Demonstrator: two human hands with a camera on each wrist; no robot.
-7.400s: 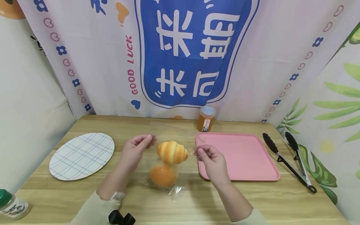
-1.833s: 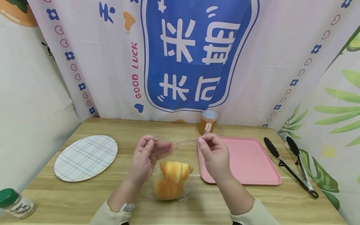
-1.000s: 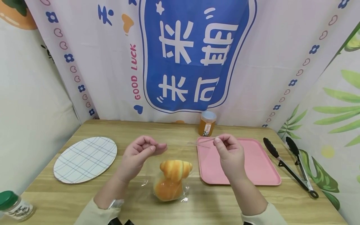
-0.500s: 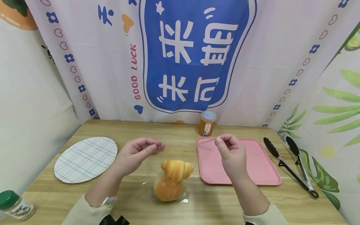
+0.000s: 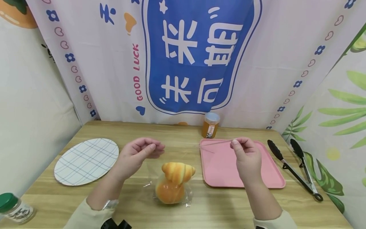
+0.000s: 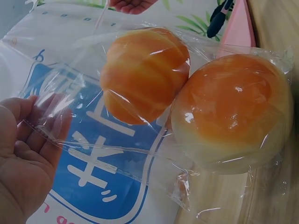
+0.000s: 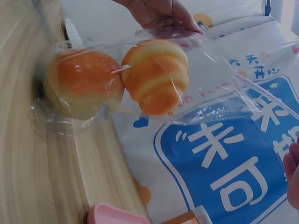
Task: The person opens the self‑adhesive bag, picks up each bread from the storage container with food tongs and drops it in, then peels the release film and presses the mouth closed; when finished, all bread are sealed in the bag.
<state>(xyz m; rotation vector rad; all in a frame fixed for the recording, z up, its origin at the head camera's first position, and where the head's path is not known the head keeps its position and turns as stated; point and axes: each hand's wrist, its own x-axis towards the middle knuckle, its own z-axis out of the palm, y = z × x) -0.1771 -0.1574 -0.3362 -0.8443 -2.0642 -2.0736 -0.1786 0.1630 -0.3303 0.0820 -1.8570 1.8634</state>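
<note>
A clear plastic bag (image 7: 217,100) stands mouth up over the wooden table. Inside it a croissant-shaped roll (image 5: 178,171) rests above a round bun (image 5: 170,193). My left hand (image 5: 132,156) pinches the edge of the bag's mouth, its fingers partly behind the film in the left wrist view. Thumb and index finger of my right hand (image 5: 248,157) pinch a thin, pale drawstring (image 5: 215,143), which runs taut from the bag's mouth towards the right. Only the right hand's fingertips show in the right wrist view.
On the right lie a pink tray (image 5: 243,178) and black-tipped tongs (image 5: 298,171). An amber jar (image 5: 211,126) stands behind the tray. To the left are a checked oval mat (image 5: 85,162) and a green-lidded shaker (image 5: 16,208). A printed curtain (image 5: 114,73) hangs behind the table.
My right hand has moved right, stretching the drawstring farther out of the bag. The left hand has shifted slightly left. The croissant-shaped roll and bun have barely moved over the last second.
</note>
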